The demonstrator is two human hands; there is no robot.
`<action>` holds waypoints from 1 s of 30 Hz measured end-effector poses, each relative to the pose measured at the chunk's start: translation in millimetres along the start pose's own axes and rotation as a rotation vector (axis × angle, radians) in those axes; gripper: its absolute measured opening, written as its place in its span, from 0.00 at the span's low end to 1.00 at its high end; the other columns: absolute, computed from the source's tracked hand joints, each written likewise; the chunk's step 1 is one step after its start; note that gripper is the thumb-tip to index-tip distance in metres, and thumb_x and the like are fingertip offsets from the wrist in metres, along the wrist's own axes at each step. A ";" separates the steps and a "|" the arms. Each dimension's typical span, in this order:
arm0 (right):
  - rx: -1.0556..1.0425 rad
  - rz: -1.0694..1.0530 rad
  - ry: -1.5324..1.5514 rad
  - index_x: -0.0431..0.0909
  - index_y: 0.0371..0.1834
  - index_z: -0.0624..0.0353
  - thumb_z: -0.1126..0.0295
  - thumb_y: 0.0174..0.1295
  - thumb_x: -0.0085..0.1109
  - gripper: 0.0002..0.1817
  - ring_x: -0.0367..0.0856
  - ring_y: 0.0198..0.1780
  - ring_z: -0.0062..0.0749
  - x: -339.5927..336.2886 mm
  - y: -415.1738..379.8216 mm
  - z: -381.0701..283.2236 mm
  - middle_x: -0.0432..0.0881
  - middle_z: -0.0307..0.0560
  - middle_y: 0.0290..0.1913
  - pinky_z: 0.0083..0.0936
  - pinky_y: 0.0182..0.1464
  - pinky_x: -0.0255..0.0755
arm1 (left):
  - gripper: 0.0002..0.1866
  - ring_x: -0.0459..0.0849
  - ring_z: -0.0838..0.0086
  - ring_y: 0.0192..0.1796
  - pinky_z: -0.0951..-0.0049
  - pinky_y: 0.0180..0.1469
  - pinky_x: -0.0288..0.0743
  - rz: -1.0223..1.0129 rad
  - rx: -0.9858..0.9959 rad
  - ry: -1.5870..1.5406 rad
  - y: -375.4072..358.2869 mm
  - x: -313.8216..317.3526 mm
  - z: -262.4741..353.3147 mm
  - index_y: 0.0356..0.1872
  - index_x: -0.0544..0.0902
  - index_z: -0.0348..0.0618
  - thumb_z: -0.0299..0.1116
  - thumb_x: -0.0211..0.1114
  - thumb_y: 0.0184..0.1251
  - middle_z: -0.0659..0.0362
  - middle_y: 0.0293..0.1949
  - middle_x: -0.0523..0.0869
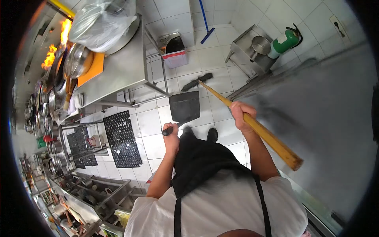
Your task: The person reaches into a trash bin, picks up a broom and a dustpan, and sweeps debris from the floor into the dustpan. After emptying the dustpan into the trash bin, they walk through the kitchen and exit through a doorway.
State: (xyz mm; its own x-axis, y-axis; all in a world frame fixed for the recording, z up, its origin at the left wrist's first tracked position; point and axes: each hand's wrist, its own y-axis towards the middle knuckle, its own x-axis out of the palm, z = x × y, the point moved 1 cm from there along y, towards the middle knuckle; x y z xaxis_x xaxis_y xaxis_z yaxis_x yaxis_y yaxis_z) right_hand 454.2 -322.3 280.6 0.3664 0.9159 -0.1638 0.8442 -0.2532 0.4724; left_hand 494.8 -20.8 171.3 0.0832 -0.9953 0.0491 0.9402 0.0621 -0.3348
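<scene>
Closed around the wooden handle of a broom (276, 144) is my right hand (241, 114). The handle slants from the lower right up to a dark bristle head that rests on the white tiles. My left hand (170, 133) grips the short dark handle of a dustpan (185, 106). Its flat black pan lies in front of my shoes, just short of the broom head. The pan's contents, if any, cannot be made out.
A steel table (126, 65) stands at left, with flames (65, 31) behind it. Ahead are a red-and-white bin (175, 59) and a blue squeegee (207, 35). A low steel stand (241, 43) holds a pot (260, 45) beside a green extinguisher (287, 41). Black mats (120, 138) lie left.
</scene>
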 end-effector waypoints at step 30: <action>0.280 0.723 -0.122 0.65 0.21 0.59 0.79 0.57 0.51 0.09 0.66 0.22 0.24 -48.3 194.0 26.2 0.69 0.41 0.18 0.28 0.27 0.64 | 0.12 0.79 0.47 0.44 0.57 0.43 0.72 -0.910 0.733 0.725 425.8 466.4 73.1 0.36 0.73 0.43 0.21 0.66 0.52 0.47 0.37 0.80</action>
State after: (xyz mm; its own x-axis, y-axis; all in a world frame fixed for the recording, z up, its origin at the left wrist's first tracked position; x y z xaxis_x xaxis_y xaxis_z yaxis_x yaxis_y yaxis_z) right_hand 610.5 -423.8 357.5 0.8894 0.4572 -0.0005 0.4409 -0.8575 0.2652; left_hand 958.1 -453.1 120.5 -0.6268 -0.5069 -0.5918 0.5463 -0.8274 0.1301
